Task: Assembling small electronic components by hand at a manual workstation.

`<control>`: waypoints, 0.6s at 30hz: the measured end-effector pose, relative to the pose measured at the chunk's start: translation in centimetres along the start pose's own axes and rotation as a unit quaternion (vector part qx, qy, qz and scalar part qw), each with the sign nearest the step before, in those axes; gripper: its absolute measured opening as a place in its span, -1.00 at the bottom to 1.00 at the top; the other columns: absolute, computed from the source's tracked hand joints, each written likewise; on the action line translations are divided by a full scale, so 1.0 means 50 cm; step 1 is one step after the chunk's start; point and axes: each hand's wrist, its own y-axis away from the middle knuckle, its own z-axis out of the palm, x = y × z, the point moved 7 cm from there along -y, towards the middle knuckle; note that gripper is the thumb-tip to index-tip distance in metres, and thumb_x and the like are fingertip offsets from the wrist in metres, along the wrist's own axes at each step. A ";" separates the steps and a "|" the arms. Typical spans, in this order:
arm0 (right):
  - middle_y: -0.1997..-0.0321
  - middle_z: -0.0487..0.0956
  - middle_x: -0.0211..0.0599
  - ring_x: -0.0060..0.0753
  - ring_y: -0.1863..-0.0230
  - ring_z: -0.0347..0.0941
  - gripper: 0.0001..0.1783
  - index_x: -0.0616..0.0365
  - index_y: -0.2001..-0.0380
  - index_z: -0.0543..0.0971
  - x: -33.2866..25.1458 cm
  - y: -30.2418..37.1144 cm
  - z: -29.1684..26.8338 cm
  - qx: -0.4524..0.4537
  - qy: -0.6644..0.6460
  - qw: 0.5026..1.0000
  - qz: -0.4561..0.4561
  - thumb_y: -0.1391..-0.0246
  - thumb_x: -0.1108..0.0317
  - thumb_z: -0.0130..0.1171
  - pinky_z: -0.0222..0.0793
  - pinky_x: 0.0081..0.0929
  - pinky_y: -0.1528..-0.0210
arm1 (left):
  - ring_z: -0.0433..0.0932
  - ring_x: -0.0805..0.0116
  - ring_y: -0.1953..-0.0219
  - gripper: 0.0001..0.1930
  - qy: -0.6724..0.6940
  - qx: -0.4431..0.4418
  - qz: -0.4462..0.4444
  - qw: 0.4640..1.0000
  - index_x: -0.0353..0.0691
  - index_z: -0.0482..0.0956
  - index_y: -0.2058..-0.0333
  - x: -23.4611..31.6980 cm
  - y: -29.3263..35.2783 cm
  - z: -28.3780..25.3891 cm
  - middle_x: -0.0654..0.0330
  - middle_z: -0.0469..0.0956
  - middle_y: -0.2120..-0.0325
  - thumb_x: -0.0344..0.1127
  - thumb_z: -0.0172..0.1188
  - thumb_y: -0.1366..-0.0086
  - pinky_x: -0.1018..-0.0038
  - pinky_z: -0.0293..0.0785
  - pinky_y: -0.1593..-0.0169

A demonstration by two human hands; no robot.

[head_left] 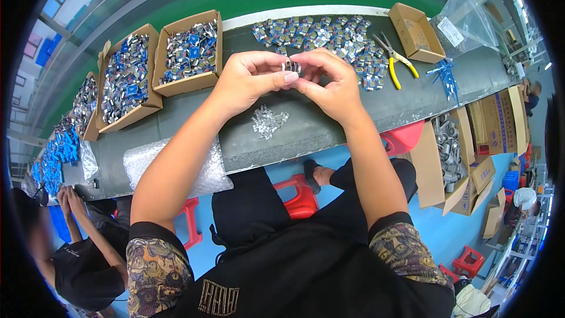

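Note:
Above the bench, my left hand (244, 82) and my right hand (331, 85) meet, thumbs and fingers pinched together. Between the fingertips is a small shiny metal part (289, 66), silver with dark portions; the fingers cover much of it and its exact kind is unclear. Just below the hands a small heap of silver metal pieces (269, 121) lies on the dark bench top (312, 126). Beyond my hands spreads a layer of small blue, silver and yellowish parts (353, 41). Pliers with yellow handles (395, 62) rest to the right of that layer, jaws apart.
Two cardboard boxes of small parts (126, 79) (191, 50) stand at left, with bubble wrap (170, 165) nearer me. A small carton (416, 32) and blue strips (447, 79) sit at right. On the floor is a box of metal fittings (450, 150). Another person's hands (70, 200) are at far left.

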 end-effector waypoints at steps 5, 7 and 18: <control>0.28 0.55 -0.39 -0.66 0.39 0.43 -0.56 0.23 0.13 0.61 -0.003 -0.001 0.000 -0.001 -0.007 1.000 -0.011 0.20 0.64 0.33 0.36 -0.68 0.35 | 0.60 0.47 0.30 -0.74 0.014 0.007 0.026 1.000 -0.35 0.62 0.15 0.005 0.003 0.004 0.17 0.64 0.30 -0.39 0.36 -0.19 0.55 0.55 0.21; 0.27 0.55 -0.38 -0.66 0.39 0.44 -0.56 0.23 0.13 0.61 -0.002 0.000 0.000 0.005 -0.009 1.000 -0.014 0.20 0.65 0.32 0.37 -0.69 0.35 | 0.60 0.47 0.29 -0.74 0.016 0.008 0.026 1.000 -0.34 0.62 0.16 0.007 0.004 0.007 0.18 0.64 0.30 -0.39 0.36 -0.19 0.55 0.55 0.20; 0.27 0.57 -0.36 -0.64 0.40 0.46 -0.57 0.22 0.16 0.61 -0.005 0.000 -0.001 0.005 0.005 0.999 -0.031 0.22 0.66 0.33 0.37 -0.68 0.38 | 0.61 0.44 0.26 -0.75 -0.002 0.000 0.029 1.000 -0.35 0.62 0.16 0.003 0.003 0.007 0.16 0.64 0.28 -0.43 0.35 -0.18 0.52 0.57 0.16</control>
